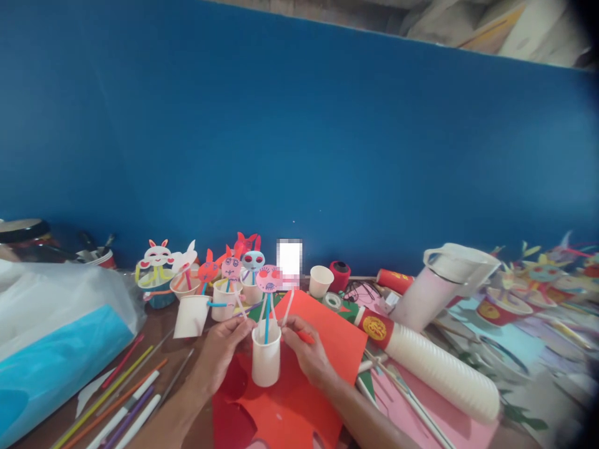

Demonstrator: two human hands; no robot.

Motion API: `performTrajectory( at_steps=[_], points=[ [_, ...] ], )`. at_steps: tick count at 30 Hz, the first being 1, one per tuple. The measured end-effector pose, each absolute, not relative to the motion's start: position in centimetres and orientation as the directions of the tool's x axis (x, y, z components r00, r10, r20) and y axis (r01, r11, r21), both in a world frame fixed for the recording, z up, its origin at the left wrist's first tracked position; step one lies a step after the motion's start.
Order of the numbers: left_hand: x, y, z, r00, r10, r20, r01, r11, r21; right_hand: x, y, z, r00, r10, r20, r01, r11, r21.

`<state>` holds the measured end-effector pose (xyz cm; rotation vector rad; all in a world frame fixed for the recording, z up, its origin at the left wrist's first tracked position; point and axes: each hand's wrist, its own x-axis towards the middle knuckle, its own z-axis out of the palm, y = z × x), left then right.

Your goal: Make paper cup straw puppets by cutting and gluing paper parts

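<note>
A white paper cup [266, 365] stands upright on red paper between my hands. From it rises a blue straw [267, 321] topped by a pink paper face [268, 279] with red eyes. Thin white strips, which look like straws, stick up on both sides. My left hand [223, 348] is closed at the cup's left rim, fingertips pinching the left white straw [240, 307]. On the other side my right hand [306, 350] pinches the right white straw [289, 305] near the rim. A small red-orange piece [306, 337] shows by its fingers; whether it is held I cannot tell.
Several finished-looking cup puppets [231, 269] stand behind to the left. A plastic bag [60, 337] and loose pens and straws [124, 405] lie left. At right are stacked paper cups [444, 371], a white jug [433, 293], tape [332, 302] and red paper [322, 330]. A blue panel [299, 137] rises behind.
</note>
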<state>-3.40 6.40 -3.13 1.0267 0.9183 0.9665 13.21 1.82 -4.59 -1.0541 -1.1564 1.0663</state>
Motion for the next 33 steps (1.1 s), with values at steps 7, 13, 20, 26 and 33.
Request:
performTrajectory(
  at_steps=[7, 13, 20, 26, 33],
  points=[
    [-3.4, 6.6, -3.8, 0.315, 0.931, -0.184, -0.214, 0.259, 0.942, 13.2, 1.8, -4.4, 0.094, 0.981, 0.171, -0.163, 0.184, -0.969],
    [-3.4, 6.8, -4.3, 0.262, 0.946, -0.188, -0.096, 0.220, 0.971, 13.3, 1.9, -4.8, 0.120, 0.982, 0.144, -0.192, 0.165, -0.967],
    [-2.9, 6.2, -3.3, 0.210, 0.959, -0.188, -0.077, 0.208, 0.975, 13.4, 1.8, -4.6, 0.145, 0.979, 0.141, -0.169, 0.165, -0.972],
    [-2.8, 5.9, -2.7, 0.216, 0.959, -0.182, -0.170, 0.221, 0.960, 13.3, 1.5, -4.2, 0.145, 0.973, 0.178, -0.122, 0.196, -0.973],
    [-2.9, 5.7, -2.8, 0.252, 0.930, -0.268, -0.360, 0.347, 0.866, 13.3, 1.4, -4.1, 0.159, 0.971, 0.176, -0.090, 0.192, -0.977]
  ],
)
